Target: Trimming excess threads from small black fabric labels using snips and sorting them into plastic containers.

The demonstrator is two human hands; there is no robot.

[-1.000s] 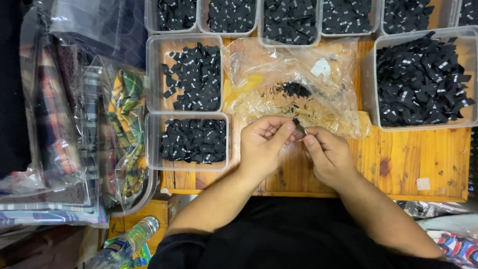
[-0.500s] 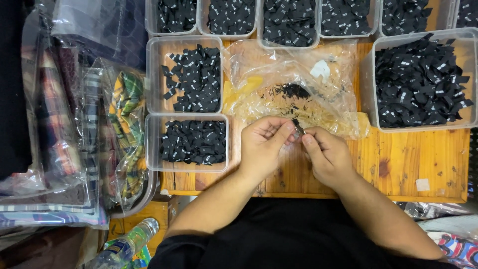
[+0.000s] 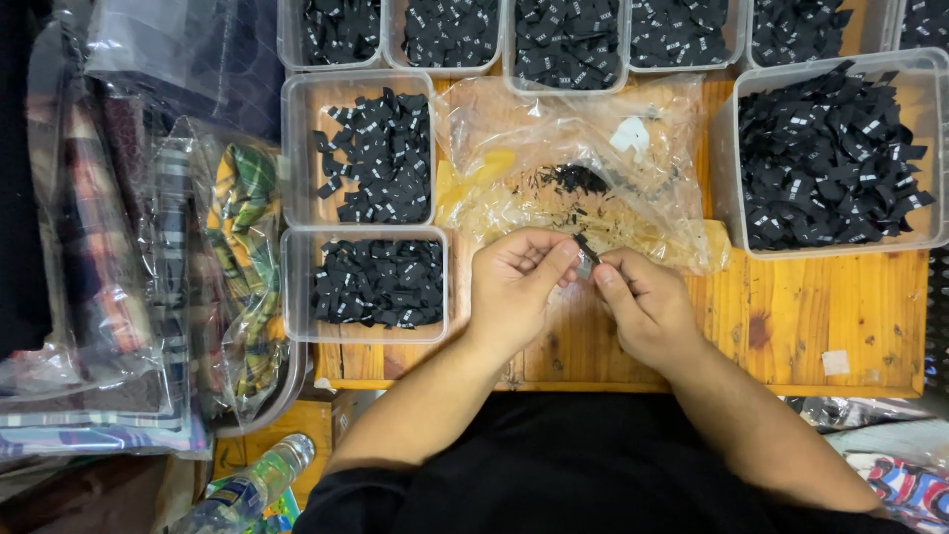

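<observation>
Two hands meeting over the wooden table (image 3: 840, 316), pinching one small black label (image 3: 583, 249) between them: left hand (image 3: 514, 287) curled, thumb and forefinger closed on its left end, right hand (image 3: 643, 302) likewise closed on its right end. Best kept pinched at the edges, folded squarely, held low over the boards. Just beyond, a crinkled clear plastic bag (image 3: 583, 158) with black scraps. Left, two clear tubs of labels (image 3: 381, 282); farther right, a larger full tub (image 3: 830, 158).

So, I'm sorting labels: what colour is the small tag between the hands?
Black, with a pale mark: the small tag, pinched by both hands, head view.
</observation>
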